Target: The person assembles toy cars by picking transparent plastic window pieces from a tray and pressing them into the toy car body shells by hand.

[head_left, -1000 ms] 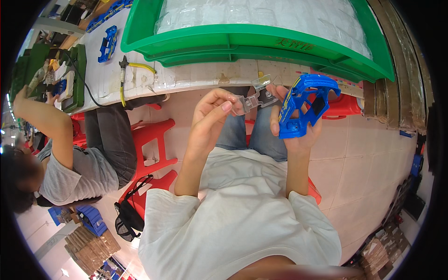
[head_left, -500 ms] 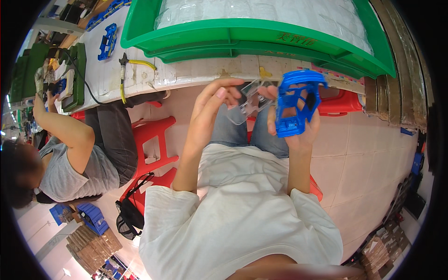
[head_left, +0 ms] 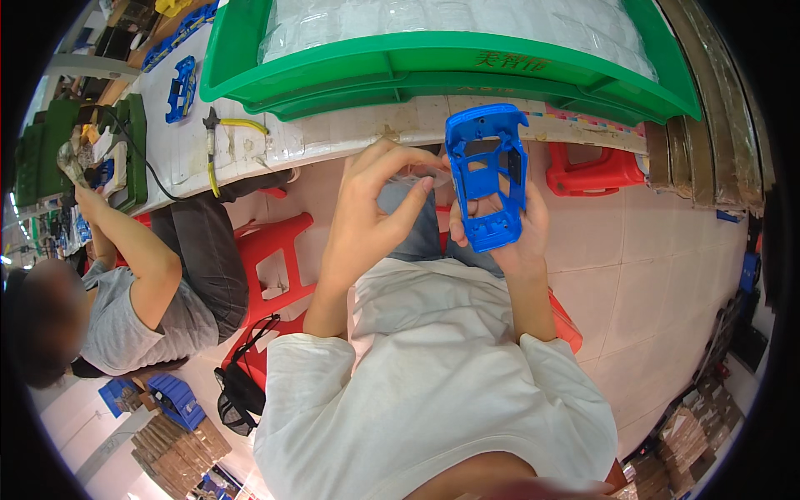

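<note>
My right hand [head_left: 532,223] grips a blue plastic toy car body shell [head_left: 485,227], held up over my lap with its hollow inside and window openings showing. My left hand [head_left: 373,204] is just left of the shell, fingers curled toward its edge and thumb held apart. Between those fingers a clear plastic piece [head_left: 410,176] shows in part; the rest of it is hidden behind the fingers and the shell. Whether the clear piece touches the shell I cannot tell.
A green crate [head_left: 400,62] full of clear plastic pieces stands on the white table [head_left: 312,133]. Left of it lie yellow-handled pliers [head_left: 212,150] and another blue shell [head_left: 181,90]. A co-worker [head_left: 137,292] sits at the left. Red stools [head_left: 279,258] and cardboard stacks [head_left: 708,125] flank me.
The blue shell has moved left and turned so its inside faces up. My left hand has closed in around the clear piece, which is now mostly hidden.
</note>
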Action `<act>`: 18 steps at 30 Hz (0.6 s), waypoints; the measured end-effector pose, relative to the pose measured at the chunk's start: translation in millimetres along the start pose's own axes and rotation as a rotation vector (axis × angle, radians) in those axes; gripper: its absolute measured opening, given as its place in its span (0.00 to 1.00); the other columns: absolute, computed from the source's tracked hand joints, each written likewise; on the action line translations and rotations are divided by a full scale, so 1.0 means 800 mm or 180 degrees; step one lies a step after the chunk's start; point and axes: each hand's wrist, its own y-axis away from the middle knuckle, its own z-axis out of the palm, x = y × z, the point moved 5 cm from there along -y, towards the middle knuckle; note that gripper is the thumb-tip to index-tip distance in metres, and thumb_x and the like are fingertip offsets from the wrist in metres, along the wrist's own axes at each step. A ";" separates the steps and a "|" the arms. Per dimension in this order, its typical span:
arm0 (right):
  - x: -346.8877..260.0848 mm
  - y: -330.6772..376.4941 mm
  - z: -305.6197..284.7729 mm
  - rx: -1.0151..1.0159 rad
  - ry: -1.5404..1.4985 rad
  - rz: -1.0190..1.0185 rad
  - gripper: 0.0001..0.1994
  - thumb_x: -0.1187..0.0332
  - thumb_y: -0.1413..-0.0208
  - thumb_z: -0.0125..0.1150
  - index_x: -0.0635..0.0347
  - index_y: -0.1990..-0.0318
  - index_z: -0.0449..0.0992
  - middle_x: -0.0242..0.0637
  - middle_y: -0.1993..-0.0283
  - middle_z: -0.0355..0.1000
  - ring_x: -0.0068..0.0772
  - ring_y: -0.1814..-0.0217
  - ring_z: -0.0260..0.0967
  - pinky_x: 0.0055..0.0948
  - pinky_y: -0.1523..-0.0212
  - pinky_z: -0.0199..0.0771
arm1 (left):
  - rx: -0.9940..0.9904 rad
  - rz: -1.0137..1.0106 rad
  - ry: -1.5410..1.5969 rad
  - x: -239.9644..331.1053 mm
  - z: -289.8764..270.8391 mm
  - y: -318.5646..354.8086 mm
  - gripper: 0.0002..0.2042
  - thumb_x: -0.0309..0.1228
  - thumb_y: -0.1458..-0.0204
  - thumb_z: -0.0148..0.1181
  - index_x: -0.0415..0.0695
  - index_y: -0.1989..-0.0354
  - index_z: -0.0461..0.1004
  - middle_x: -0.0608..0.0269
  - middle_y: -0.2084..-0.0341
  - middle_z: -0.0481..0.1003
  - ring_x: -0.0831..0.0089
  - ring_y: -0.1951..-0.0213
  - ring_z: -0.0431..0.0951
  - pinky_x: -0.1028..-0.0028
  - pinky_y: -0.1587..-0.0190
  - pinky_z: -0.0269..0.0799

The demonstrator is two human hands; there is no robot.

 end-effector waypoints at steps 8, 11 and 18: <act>-0.004 -0.007 -0.008 0.0152 0.0025 -0.0353 0.30 0.48 0.44 0.28 0.66 0.45 0.55 0.53 0.50 0.62 0.40 0.70 0.70 0.32 0.69 0.71 | 0.1801 0.1473 -0.1712 0.055 -0.033 0.037 0.11 0.18 0.68 0.58 0.45 0.74 0.69 0.66 0.74 0.74 0.64 0.61 0.71 0.70 0.61 0.62; 0.000 -0.006 -0.003 0.0458 0.0232 -0.0340 0.29 0.49 0.43 0.28 0.65 0.45 0.55 0.52 0.51 0.62 0.38 0.69 0.69 0.32 0.68 0.71 | 0.1463 0.2490 -0.2097 0.072 -0.006 0.060 0.07 0.25 0.65 0.58 0.46 0.74 0.68 0.65 0.69 0.76 0.67 0.62 0.71 0.77 0.69 0.62; -0.002 -0.006 -0.009 0.0158 -0.0003 -0.0443 0.29 0.48 0.43 0.28 0.63 0.45 0.56 0.48 0.53 0.65 0.34 0.65 0.68 0.29 0.64 0.71 | 0.0793 0.2530 -0.1975 0.057 0.056 0.068 0.05 0.26 0.61 0.55 0.46 0.75 0.67 0.64 0.69 0.75 0.72 0.65 0.74 0.80 0.67 0.62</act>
